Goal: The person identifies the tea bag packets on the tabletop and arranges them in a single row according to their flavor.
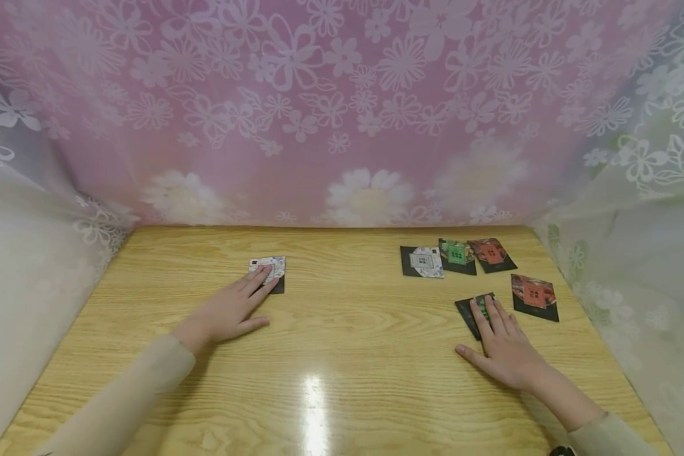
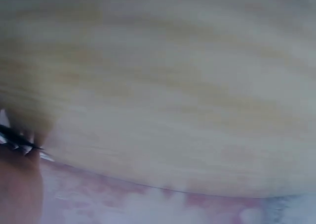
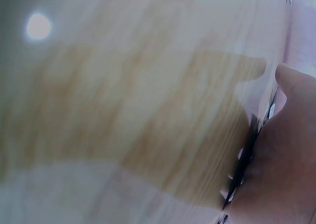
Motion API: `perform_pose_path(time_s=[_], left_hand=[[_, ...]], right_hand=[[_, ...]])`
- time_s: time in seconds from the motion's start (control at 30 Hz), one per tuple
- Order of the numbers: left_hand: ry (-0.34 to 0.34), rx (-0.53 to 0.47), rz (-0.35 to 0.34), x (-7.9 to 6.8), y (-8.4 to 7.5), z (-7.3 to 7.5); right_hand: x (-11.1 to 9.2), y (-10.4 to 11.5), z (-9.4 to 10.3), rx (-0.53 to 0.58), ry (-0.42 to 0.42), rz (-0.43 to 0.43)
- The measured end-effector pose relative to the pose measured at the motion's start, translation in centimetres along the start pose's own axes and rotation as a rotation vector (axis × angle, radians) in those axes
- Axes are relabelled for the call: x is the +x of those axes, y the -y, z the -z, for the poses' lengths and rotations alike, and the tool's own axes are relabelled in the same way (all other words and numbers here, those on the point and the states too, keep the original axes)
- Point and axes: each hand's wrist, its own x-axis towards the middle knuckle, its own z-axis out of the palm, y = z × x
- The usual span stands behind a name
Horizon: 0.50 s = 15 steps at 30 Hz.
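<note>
On the left side of the wooden table, my left hand (image 1: 228,313) lies with straight fingers over a white-and-black flat packet (image 1: 278,286), covering part of its label. The thumb is spread away from it. On the right, my right hand (image 1: 507,358) rests its outstretched fingertips on a green-and-black flat packet (image 1: 466,311), which is turned at an angle and partly hidden. In the right wrist view the right hand (image 3: 281,160) shows low over the table with a dark packet edge beside it. Only a bit of the left hand (image 2: 19,189) enters the left wrist view.
Near the back right lie a white-and-black packet (image 1: 422,262), a green one (image 1: 457,256) and a red one (image 1: 493,254) in a row. Another red packet (image 1: 534,297) lies beyond the right hand. Flowered curtain (image 1: 342,114) encloses the wooden table (image 1: 342,329) at back and sides.
</note>
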Motion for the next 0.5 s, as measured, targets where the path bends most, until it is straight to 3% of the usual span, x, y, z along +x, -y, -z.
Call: perform_pose_path(time_s=[0.3,0.5], left_hand=[[-0.006,-0.001,0.024,-3.8,2.7,0.5],[0.024,0.016,0.05,-4.8,3.2,1.1]], right_hand=[[0.2,0.0,0.1,-0.013,0.044,-0.018],[0.1,0.0,0.1,-0.015,0.023,-0.012]])
